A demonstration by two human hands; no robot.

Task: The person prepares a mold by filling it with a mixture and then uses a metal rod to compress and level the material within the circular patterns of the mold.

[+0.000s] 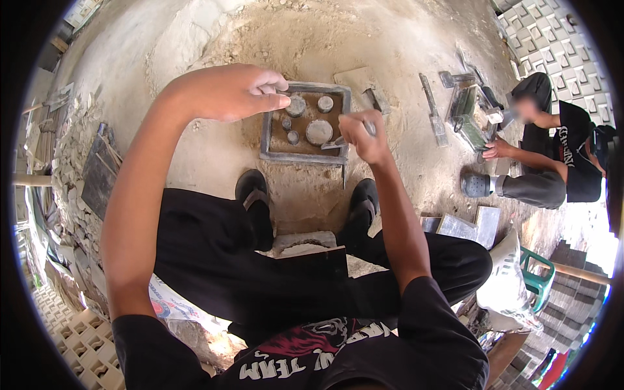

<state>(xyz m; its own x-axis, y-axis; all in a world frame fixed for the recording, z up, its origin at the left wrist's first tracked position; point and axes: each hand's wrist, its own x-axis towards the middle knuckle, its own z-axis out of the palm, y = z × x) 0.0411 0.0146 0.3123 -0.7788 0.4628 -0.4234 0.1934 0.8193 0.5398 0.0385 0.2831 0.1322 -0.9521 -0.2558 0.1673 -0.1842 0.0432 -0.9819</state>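
Note:
A dark rectangular mould frame (266, 144) lies on the dusty ground beyond my feet. Inside it several round grey discs, including a large one (319, 132), sit in brown sandy material. My right hand (365, 135) is closed round the handle of a small trowel (335, 143), whose blade reaches into the frame beside the large disc. Above the frame's far left corner hangs my left hand (244, 93), larger in view and seemingly raised. Its dusty fingers bend loosely, apart from the thumb, with nothing visible between them. The fingertips are partly hidden.
To the right a co-worker (572, 156) crouches at a greenish box mould (471, 117). A flat metal bar (433, 110) and a dark block (377, 101) lie between us. Metal plates (478, 224), a white sack (504, 279) and a green stool (538, 279) stand at the near right. Rubble (71, 175) borders the left.

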